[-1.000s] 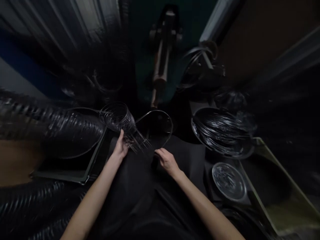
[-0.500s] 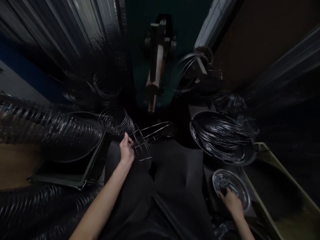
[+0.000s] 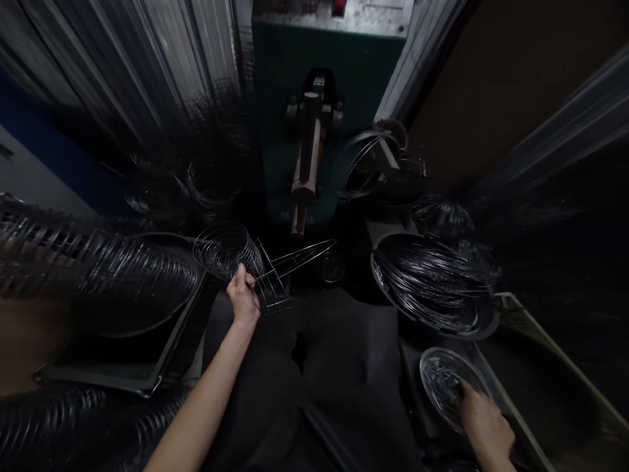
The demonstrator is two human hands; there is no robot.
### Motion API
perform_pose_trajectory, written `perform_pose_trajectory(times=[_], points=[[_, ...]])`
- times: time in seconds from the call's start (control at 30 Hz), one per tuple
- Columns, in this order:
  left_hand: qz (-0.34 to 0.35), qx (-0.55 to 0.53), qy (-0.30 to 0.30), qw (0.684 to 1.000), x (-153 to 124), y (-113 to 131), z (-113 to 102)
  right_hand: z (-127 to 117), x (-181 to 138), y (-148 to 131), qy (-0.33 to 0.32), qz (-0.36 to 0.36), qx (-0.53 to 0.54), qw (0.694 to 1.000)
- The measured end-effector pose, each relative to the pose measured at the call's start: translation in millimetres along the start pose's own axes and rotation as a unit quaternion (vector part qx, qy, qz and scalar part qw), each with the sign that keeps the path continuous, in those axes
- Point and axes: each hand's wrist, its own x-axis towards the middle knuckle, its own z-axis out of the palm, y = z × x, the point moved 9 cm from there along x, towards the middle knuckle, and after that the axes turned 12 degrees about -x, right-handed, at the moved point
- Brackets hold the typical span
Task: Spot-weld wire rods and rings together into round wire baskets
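Note:
My left hand (image 3: pixel 243 298) is closed on a wire frame (image 3: pixel 268 278), a cage of thin metal rings and straight rods, held over my dark lap. A long wire loop (image 3: pixel 304 255) sticks out from it toward the machine. My right hand (image 3: pixel 484 423) reaches into a small shallow dish (image 3: pixel 439 380) of small metal pieces at the lower right; its fingers curl over the dish's contents and whether they pinch anything is hidden.
A green machine with a wooden-tipped arm (image 3: pixel 304 170) stands straight ahead. A big bowl of wire rings (image 3: pixel 432 282) sits at right. Stacked wire cages (image 3: pixel 93 269) lie on a tray (image 3: pixel 122 373) at left. A green bin (image 3: pixel 545 367) is at far right.
My right hand left the wire frame and dropped to the small dish at lower right. The wire loop swung flatter toward the machine. My left hand kept its hold.

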Motion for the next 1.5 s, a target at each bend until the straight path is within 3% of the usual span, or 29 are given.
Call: perform_pose_trajectory(times=[0.1, 0.17, 0.2, 0.27, 0.33, 0.4, 0.47, 0.53, 0.67, 0.93, 1.23, 1.5], points=[[0.010, 0.001, -0.013, 1.000, 3.9, 3.7, 2.2, -28.9, 0.3, -22.5, 0.014, 0.036, 0.106, 0.994], [0.023, 0.005, -0.025, 0.999, 5.3, 6.4, 5.6, -50.8, -3.2, -68.7, 0.013, 0.010, 0.274, 0.962], [0.029, 0.007, -0.029, 0.999, 5.7, 7.4, 7.2, -65.1, -6.7, -101.7, 0.016, -0.026, 0.383, 0.923], [0.037, 0.008, -0.029, 0.999, 5.8, 8.4, 9.5, -84.5, -16.4, -176.5, -0.048, -0.070, 0.557, 0.826], [0.038, 0.009, -0.030, 0.999, 5.7, 8.1, 11.4, -104.2, -27.9, -249.0, -0.114, -0.090, 0.677, 0.721], [0.039, 0.010, -0.031, 0.999, 6.3, 8.0, 11.1, -124.0, -38.0, -303.1, -0.146, -0.092, 0.750, 0.639], [0.040, 0.013, -0.027, 0.999, 8.6, 7.8, 8.1, -139.1, -47.2, -339.0, -0.173, -0.096, 0.788, 0.583], [0.039, 0.016, -0.022, 0.999, 12.4, 7.3, 3.4, -148.1, -54.9, -359.4, -0.200, -0.102, 0.805, 0.549], [0.032, 0.037, -0.022, 0.999, 20.7, 6.8, -3.5, -154.9, -63.1, -372.2, -0.223, -0.106, 0.811, 0.530], [-0.010, 0.086, -0.023, 0.996, 30.4, 3.7, -5.4, -161.0, -68.2, -381.6, -0.251, -0.114, 0.798, 0.536], [-0.004, 0.130, -0.038, 0.991, 38.5, 7.4, -2.7, -163.9, -67.6, -386.5, -0.292, -0.111, 0.778, 0.545], [0.004, 0.126, -0.034, 0.991, 46.7, 8.1, 1.5, -170.1, -66.7, -391.2, -0.292, -0.084, 0.777, 0.552]])
